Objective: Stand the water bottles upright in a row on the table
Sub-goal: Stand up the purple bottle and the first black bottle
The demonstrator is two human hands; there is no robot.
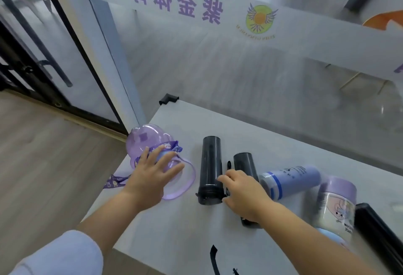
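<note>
Several bottles lie on their sides on the grey table (pixel 218 117). At the left edge a round purple bottle (pixel 146 144) with a strap and a loop handle lies under my left hand (pixel 156 171), whose fingers are spread over its cap end. A tall dark bottle (pixel 210 165) lies beside it. My right hand (pixel 244 194) closes around a shorter dark bottle (pixel 245 163). Further right lie a lavender bottle with blue bands (pixel 292 180), a purple-capped printed bottle (pixel 335 207) and a black bottle (pixel 379 233) at the frame edge.
The table's left edge runs close to the purple bottle, with wooden floor (pixel 43 154) below. A glass wall (pixel 218 56) with purple lettering stands right behind the table. A black corner guard (pixel 168 98) caps the far corner. A black strap (pixel 214 259) lies at the near edge.
</note>
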